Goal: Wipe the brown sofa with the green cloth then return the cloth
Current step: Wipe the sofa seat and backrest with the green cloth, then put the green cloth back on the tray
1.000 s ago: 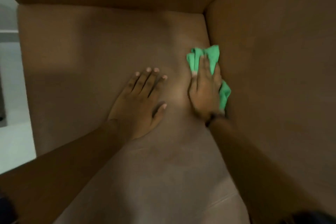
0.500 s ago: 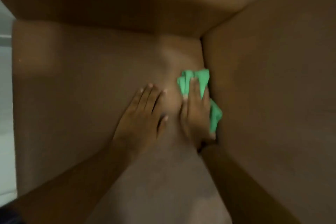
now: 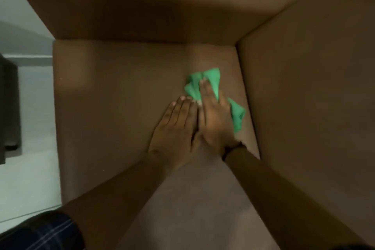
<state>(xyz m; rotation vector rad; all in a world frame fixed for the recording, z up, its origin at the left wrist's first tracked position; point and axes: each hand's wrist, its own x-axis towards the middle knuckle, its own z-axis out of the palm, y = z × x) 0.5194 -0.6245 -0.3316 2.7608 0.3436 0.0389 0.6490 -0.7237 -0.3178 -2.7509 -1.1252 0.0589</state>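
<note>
The brown sofa [image 3: 113, 107] fills the view, its seat cushion below me, an upright padded side at the top and another at the right. The green cloth [image 3: 213, 81] lies crumpled on the seat near the right-hand side. My right hand [image 3: 215, 122] lies flat on top of the cloth, fingers straight, pressing it onto the cushion. My left hand [image 3: 176, 128] rests flat on the bare seat, fingers together, its edge touching the right hand. Part of the cloth is hidden under my right palm.
The sofa's upright sides [image 3: 304, 97] close in the seat at the top and right. Pale floor [image 3: 30, 178] runs along the left edge of the seat. A dark piece of furniture [image 3: 8, 107] stands at the far left.
The right hand has slid the cloth leftward, away from the right-hand side, and now touches the left hand. The view has tilted up, showing more of the sofa's top side.
</note>
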